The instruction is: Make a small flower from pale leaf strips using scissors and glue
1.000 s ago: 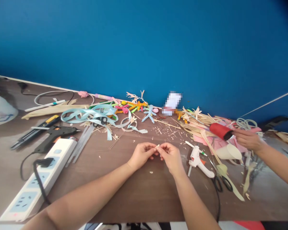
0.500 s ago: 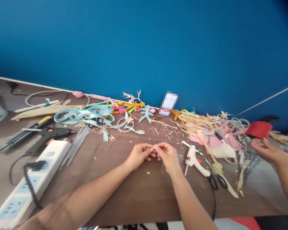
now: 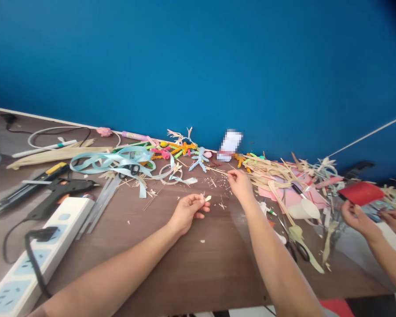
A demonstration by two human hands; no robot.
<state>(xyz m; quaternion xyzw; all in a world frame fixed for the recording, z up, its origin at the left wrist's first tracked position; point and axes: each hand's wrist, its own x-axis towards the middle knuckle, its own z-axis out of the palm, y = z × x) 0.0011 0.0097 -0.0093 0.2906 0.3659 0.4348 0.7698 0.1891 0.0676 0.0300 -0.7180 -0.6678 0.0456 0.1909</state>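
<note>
My left hand [image 3: 188, 213] is closed in a pinch on a small pale, leaf-shaped piece [image 3: 207, 198] above the middle of the table. Farther back, my right hand [image 3: 240, 185] has its thumb and finger pressed together at the end of a thin straw stick [image 3: 218, 170]. Whether the stick is gripped or only touched cannot be made out. Small straw scraps [image 3: 209, 181] lie around these fingertips. Under my right forearm, a white glue gun [image 3: 262, 206] is mostly covered. Scissors [image 3: 297, 250] with black handles rest to the right of that forearm.
At left are a power strip [image 3: 42, 251], a black glue gun [image 3: 66, 187], a utility knife [image 3: 29, 188] and blue ribbon [image 3: 114, 159]. Pale dried strips [image 3: 267, 171] pile up along the blue wall [image 3: 198, 66]. At right, another person's hand [image 3: 359, 220] holds a red object [image 3: 361, 193].
My hands have parted. The right one has moved up and away to the straw scraps, while the left keeps the pale piece. The other person's red object has shifted slightly down and right.
</note>
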